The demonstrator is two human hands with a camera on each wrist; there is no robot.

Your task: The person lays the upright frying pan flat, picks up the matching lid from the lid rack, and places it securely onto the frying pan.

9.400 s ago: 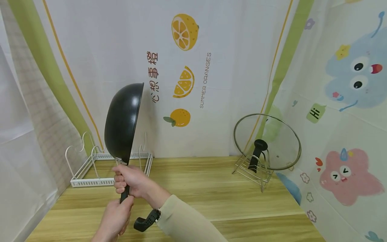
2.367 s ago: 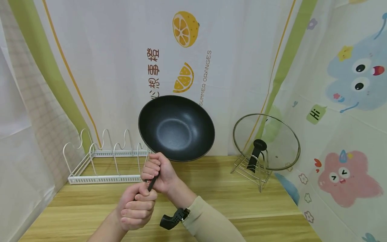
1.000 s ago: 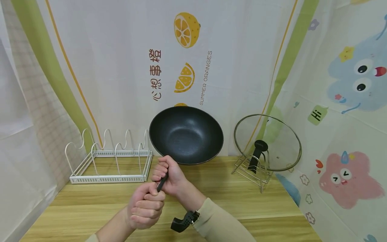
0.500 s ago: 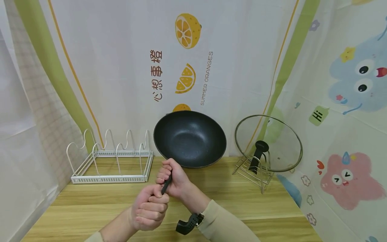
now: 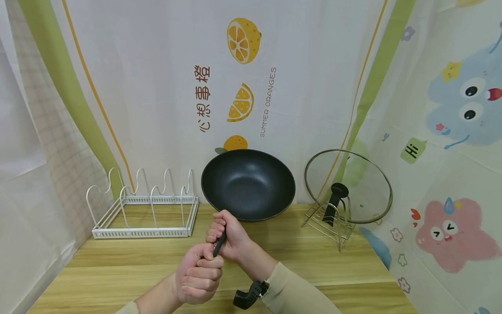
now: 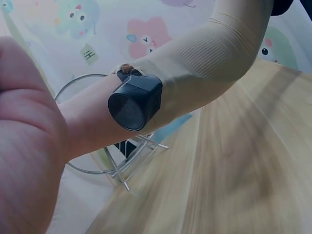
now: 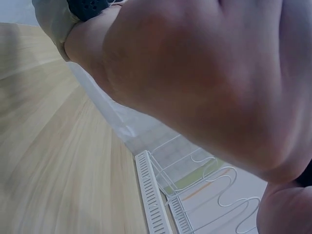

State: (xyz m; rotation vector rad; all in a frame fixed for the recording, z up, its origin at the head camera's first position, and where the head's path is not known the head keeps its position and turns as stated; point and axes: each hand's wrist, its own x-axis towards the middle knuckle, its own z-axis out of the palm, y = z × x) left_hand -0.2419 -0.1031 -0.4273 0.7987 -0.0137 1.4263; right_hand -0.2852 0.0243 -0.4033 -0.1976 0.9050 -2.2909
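A black wok (image 5: 248,185) is held out in front of me in the head view, tilted so its inside faces me. Both hands grip its black handle (image 5: 220,243). My right hand (image 5: 232,237) holds it nearer the bowl, fingers wrapped round. Just below, my left hand (image 5: 200,275) curls round the handle's end, which it mostly hides. A shadow lies on the wooden table under the wok, which appears raised off the surface. In the wrist views, skin and forearms cover much of the picture, and the wok bowl is out of sight.
A white wire rack (image 5: 142,232) stands on the wooden table (image 5: 129,279) at the left. At the right, a glass lid (image 5: 364,183) with a black knob leans upright in a small wire stand (image 5: 333,226). Printed curtains (image 5: 306,87) hang close behind and beside the table.
Earlier the wok was side-on above the white rack; it has since turned its inside towards me and moved right. Within the last second, wok and hands sank slightly, still gripping.
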